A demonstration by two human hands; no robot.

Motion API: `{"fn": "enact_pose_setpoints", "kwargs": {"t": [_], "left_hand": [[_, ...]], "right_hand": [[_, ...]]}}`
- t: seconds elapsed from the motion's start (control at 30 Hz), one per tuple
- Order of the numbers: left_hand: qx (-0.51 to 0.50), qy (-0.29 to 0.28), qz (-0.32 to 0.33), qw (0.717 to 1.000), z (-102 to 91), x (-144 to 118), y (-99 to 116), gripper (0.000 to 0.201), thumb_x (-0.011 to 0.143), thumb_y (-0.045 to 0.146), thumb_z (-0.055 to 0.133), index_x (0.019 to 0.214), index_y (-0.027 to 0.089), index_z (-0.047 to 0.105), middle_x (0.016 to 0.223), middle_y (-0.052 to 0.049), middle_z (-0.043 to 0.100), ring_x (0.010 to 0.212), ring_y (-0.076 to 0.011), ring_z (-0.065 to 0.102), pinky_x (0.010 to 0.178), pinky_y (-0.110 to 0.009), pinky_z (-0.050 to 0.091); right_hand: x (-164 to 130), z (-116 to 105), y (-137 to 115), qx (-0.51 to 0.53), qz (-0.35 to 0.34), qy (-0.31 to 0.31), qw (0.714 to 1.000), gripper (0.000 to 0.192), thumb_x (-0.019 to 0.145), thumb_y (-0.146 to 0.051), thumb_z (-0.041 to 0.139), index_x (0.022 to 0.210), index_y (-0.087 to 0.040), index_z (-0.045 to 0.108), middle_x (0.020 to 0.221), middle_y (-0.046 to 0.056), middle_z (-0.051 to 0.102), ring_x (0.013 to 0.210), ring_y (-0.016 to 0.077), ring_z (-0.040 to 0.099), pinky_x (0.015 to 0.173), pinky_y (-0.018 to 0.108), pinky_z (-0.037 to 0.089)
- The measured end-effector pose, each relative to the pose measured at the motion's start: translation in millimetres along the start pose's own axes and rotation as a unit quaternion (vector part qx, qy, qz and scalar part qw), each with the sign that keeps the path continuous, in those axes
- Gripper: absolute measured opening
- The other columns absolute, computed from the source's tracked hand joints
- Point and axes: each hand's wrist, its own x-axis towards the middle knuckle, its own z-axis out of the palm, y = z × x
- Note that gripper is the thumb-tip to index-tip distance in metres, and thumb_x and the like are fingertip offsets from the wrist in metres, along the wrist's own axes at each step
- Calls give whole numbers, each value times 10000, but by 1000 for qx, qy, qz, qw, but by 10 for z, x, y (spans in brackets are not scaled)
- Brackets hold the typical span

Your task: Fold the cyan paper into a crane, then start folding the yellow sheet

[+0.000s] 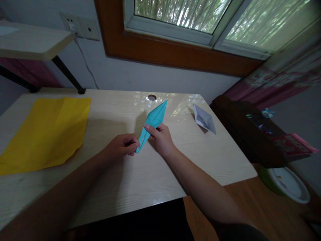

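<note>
The blue folded paper [152,124] is pinched at its near tip by the left hand [122,146] and at mid-length by the right hand [162,137], its long axis pointing away toward the desk's cable hole [151,97].

Flat sheet [45,134] lies left on the table [140,180], paper boat [204,118] right.

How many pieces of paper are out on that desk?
3: a flat yellow paper sheet at the desk's left, a folded turquoise paper shape held in both hands at the middle, and a folded white paper boat at the right.
</note>
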Motion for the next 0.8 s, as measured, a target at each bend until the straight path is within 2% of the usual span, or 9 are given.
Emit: {"fn": "enact_pose_setpoints", "kwargs": {"t": [0.43, 0.8], "left_hand": [[8, 3, -14, 1000, 9, 2, 13, 247, 895, 380, 607, 745, 184, 615, 604, 27, 616, 536, -117, 578, 547, -234, 448], [-17, 0, -15, 1000, 8, -3, -24, 211, 883, 350, 621, 753, 184, 617, 653, 20, 637, 550, -109, 587, 552, -233, 481]], "right_hand": [[16, -26, 45, 7, -19, 5, 1000, 352, 769, -462, 812, 670, -197, 602, 607, -44, 519, 565, 108, 422, 573, 272, 350], [50, -41, 53, 31, -7, 40, 999, 363, 763, -465, 816, 661, -197, 594, 603, -46, 483, 565, 108, 382, 558, 269, 306]]}}
